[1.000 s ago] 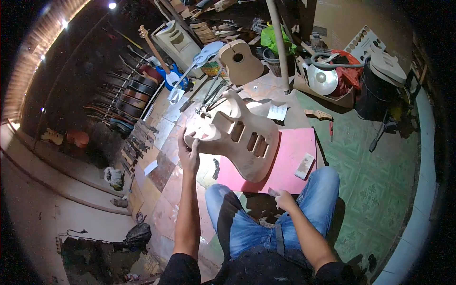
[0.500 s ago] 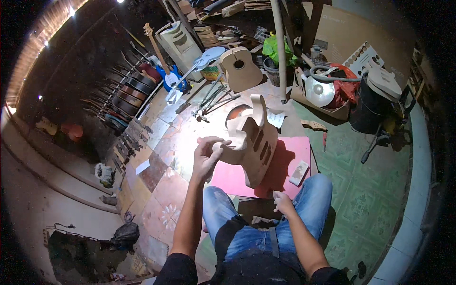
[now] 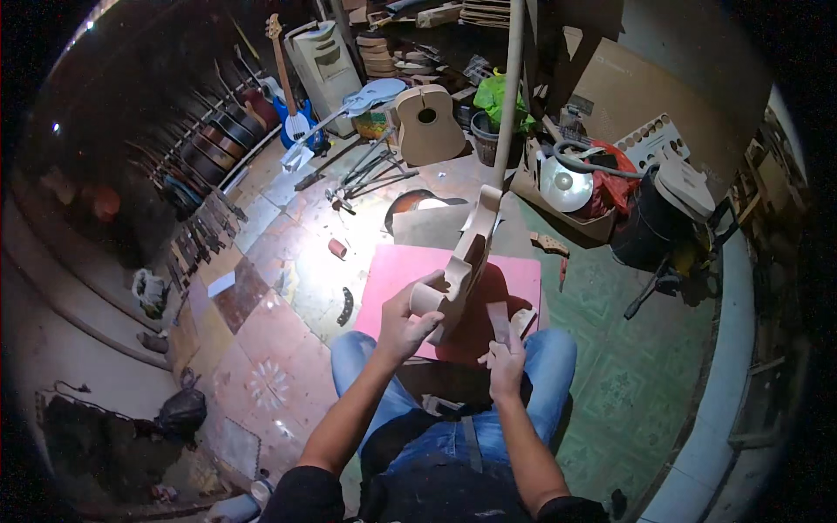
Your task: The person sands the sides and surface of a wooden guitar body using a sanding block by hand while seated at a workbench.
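An unfinished pale wooden electric guitar body [image 3: 470, 246] stands on edge over a pink board [image 3: 389, 275] in front of my bent knees. My left hand [image 3: 404, 322] is closed on the near horn of the body, at its left. My right hand [image 3: 504, 363] holds a thin, flat, pale strip [image 3: 501, 324], perhaps abrasive paper, just right of the body. A small pale block [image 3: 525, 321] lies on the board behind the strip, partly hidden. Blue-jeaned legs frame the board.
An acoustic guitar body [image 3: 429, 133], a blue bass [image 3: 296, 125] and a rack of guitars [image 3: 212, 150] stand behind. Metal stands [image 3: 362, 179] lie on the tiles. A loose neck [image 3: 549, 245], a box [image 3: 591, 225] and a black bucket [image 3: 636, 231] sit to the right.
The guitar body has turned from face up to edge on, and my left hand has shifted with it. My right hand has risen toward the body, bringing the strip into view.
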`<state>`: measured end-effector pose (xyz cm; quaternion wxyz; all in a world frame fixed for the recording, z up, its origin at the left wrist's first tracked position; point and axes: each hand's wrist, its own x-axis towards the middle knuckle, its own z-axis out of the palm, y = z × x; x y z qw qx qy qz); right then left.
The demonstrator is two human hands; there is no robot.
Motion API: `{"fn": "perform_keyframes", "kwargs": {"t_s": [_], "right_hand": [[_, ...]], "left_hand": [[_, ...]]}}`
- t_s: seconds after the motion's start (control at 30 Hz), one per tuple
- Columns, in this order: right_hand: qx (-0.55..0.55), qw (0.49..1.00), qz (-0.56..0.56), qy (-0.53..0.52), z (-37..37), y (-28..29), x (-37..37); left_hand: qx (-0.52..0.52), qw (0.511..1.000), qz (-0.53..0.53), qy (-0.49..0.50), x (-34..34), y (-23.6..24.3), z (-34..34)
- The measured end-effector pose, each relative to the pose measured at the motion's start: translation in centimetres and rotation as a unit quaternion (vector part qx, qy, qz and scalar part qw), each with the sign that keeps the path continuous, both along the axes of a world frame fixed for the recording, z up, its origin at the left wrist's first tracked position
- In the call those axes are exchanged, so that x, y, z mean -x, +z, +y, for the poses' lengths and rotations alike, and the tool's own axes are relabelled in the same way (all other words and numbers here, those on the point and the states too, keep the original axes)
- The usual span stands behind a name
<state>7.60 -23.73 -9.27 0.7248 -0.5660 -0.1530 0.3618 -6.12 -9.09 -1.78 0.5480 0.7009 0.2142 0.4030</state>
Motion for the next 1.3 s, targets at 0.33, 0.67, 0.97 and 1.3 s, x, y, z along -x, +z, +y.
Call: {"fn": "perform_keyframes", "kwargs": {"t_s": [0.33,0.67,0.97,1.3], "right_hand": [[-0.093,0.987,-0.098,0.087,0.1,8.0,1.6],[-0.015,0.971,-0.228,-0.071,-2.1,8.4,0.2],[0.048,0.985,-0.164,-0.024,-3.5,10.1,0.3],[-0.064,0.977,-0.168,0.112,-6.2,6.2,-0.2]], "left_hand": [[-0.042,0.997,0.049,0.042,-3.0,-2.5,-3.5],[-0.165,0.986,0.009,0.020,-5.2,-2.9,-7.0],[-0.154,0.987,0.026,-0.023,-4.9,-4.7,-5.5],[-0.165,0.967,-0.082,0.175,-4.5,-0.6,-9.4]]}}
